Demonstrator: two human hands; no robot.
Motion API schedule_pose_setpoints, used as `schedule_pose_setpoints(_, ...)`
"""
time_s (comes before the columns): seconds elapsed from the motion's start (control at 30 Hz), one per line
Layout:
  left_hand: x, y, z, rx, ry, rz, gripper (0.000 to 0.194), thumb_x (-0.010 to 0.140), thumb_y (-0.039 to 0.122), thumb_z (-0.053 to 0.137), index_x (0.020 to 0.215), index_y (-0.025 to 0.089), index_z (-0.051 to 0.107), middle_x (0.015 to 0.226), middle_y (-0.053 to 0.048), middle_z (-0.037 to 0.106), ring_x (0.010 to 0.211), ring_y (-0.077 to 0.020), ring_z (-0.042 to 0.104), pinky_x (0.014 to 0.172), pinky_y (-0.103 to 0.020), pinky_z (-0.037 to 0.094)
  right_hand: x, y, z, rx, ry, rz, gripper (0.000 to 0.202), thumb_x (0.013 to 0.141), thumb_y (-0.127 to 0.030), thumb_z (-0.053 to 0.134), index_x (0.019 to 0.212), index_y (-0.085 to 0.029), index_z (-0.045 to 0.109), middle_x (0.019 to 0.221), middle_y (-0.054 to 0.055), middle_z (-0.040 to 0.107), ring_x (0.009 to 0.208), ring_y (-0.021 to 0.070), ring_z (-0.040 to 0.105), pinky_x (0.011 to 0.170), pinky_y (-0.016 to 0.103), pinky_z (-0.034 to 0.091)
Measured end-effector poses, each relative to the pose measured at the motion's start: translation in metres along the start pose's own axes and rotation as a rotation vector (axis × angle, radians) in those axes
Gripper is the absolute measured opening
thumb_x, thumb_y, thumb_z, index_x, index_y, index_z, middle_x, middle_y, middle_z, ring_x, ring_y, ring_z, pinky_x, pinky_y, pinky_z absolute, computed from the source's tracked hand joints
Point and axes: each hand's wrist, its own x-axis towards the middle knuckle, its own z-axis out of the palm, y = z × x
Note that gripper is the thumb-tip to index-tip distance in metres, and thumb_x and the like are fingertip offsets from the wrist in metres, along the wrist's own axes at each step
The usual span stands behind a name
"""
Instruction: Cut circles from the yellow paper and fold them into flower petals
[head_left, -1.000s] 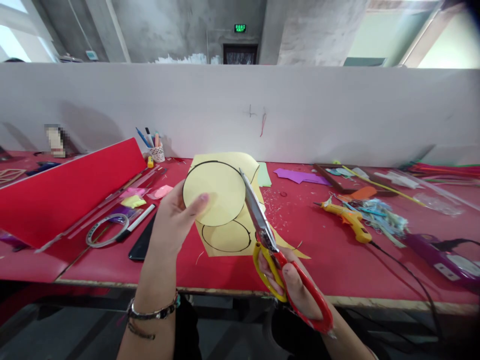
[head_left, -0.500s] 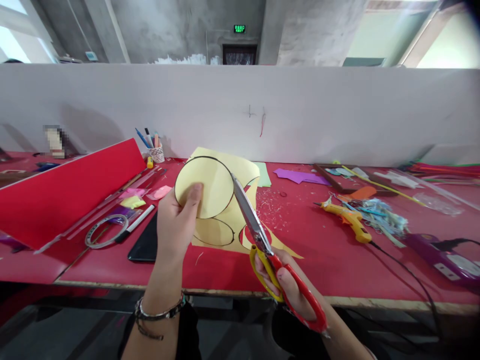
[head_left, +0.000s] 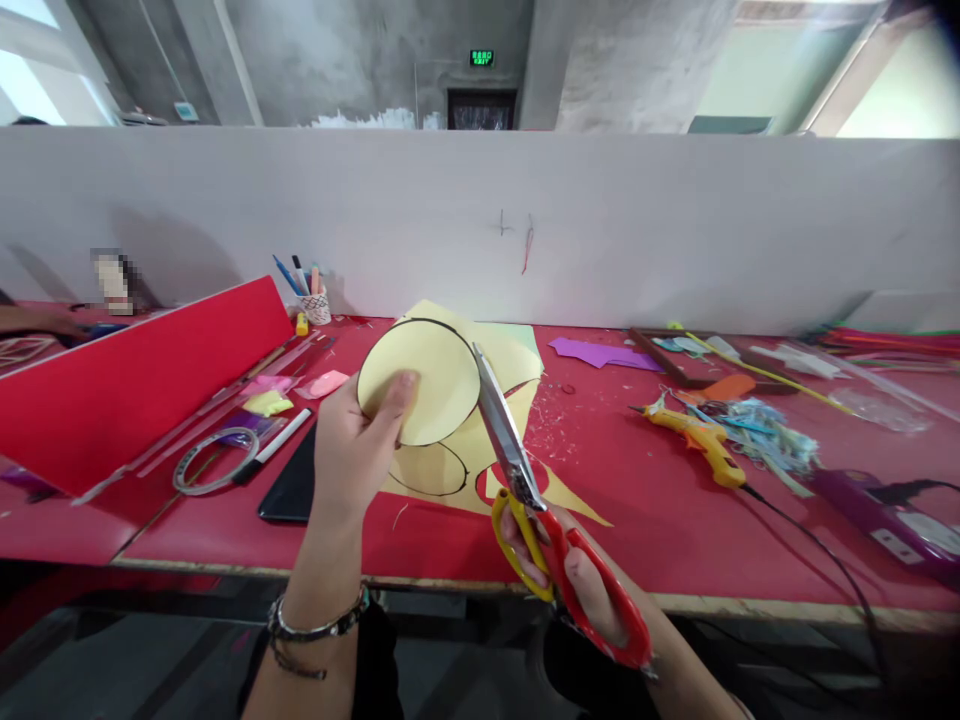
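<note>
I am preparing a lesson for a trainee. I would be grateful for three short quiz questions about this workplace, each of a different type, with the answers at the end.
1. What does the right hand hold?
a) a glue gun
b) scissors
c) a marker

2. True or false: the left hand is holding nothing.

3. Fill in the missing word: near the pale partition, the pens stand in a patterned ____.

Key:
1. b
2. False; it holds a round yellow piece with a black outline.
3. cup

Black-edged pale yellow disc (head_left: pixel 441 378), red-and-yellow scissor handles (head_left: pixel 556 552)
</note>
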Motion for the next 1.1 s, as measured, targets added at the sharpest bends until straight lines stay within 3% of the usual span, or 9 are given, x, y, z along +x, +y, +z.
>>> schedule_pose_setpoints(0.23,-0.0003,-0.0006,0.0024,-0.014,-0.003,0.015,0.027,0.073,0.043,0.064,0.076,0.016,0.068,0.050,0.001,0.057,0.053,-0.0158,0.059,0.046,-0.022,0.048,0.0035,-0.0013,0.0030,0.102,-0.030,-0.024,0.047,0.084,-0.067,0.036,0.088,-0.022,0.047,0.075,0.000,0.038,0.054,0.0125,0.032,0.048,0.028,0.030)
schedule_pose_setpoints(0.73,0.0006,-0.0018,0.0029,-0.057,0.004,0.003,0.029,0.072,0.044,0.065,0.075,0.016,0.068,0.047,0.002,0.055,0.044,-0.0120,0.052,0.039,-0.020,0.044,0.0094,-0.0063,-0.0006,-0.062,0.009,-0.029,0.051,0.084,-0.069,0.031,0.076,-0.020,0.042,0.066,-0.002,0.035,0.053,0.0118,0.029,0.047,0.027,0.025)
schedule_pose_setpoints(1.1,0.0031,-0.0092,0.0064,-0.189,0.032,-0.007,0.027,0.073,0.041,0.065,0.083,0.016,0.068,0.061,-0.001,0.065,0.052,-0.0130,0.059,0.045,-0.020,0.048,0.0083,-0.0021,0.0023,-0.047,0.048,-0.017,0.051,0.083,-0.070,0.033,0.073,-0.021,0.043,0.063,-0.002,0.034,0.053,0.0123,0.029,0.045,0.026,0.027)
